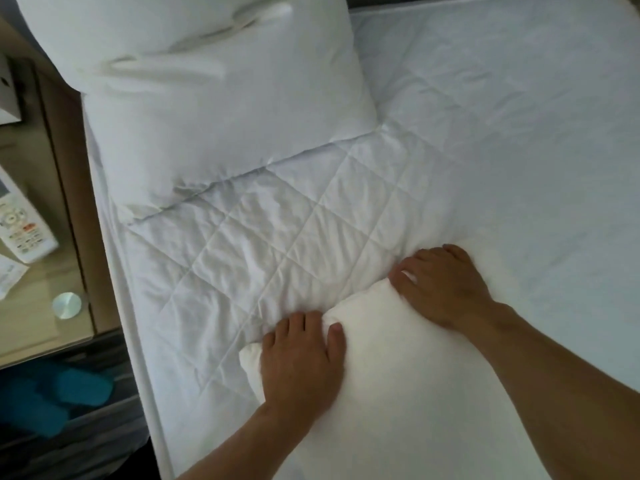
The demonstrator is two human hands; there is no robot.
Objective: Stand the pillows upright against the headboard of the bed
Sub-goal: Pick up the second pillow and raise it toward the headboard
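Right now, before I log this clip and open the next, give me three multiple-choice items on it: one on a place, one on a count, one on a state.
1. Where does the remote control lie?
A. On the bedside table
B. On the mattress
C. On the far pillow

2. How many pillows show?
A. One
B. Two
C. Four

3. How is the near pillow held?
A. By the left hand alone
B. By no hand
C. By both hands at its far edge

Answers:
1 A, the remote rests on the tan tabletop left of the bed.
2 B, the far pillow sits at the upper left, and the near one is under the hands.
3 C, the left hand and right hand each have a grip on the near pillow's far edge, fingers curled over it.
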